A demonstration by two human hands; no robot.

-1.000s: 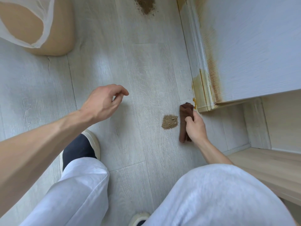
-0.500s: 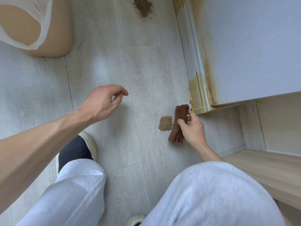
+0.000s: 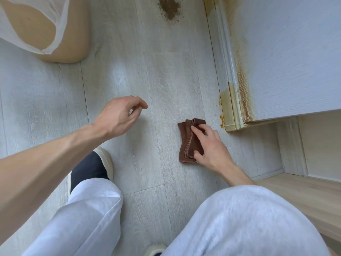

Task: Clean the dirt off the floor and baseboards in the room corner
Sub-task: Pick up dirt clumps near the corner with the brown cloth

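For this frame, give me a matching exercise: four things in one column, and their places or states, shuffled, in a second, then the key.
Things:
1. brown cloth
2. left hand
3. dirt pile
4. baseboard corner

Places or states:
A. stained yellow-brown, beside the white wall panel
B. lying folded on the floor under the right hand
C. on the floor at the top of the view
D. in the air, fingers loosely curled, holding nothing

Pairs: 1-B, 2-D, 3-C, 4-A
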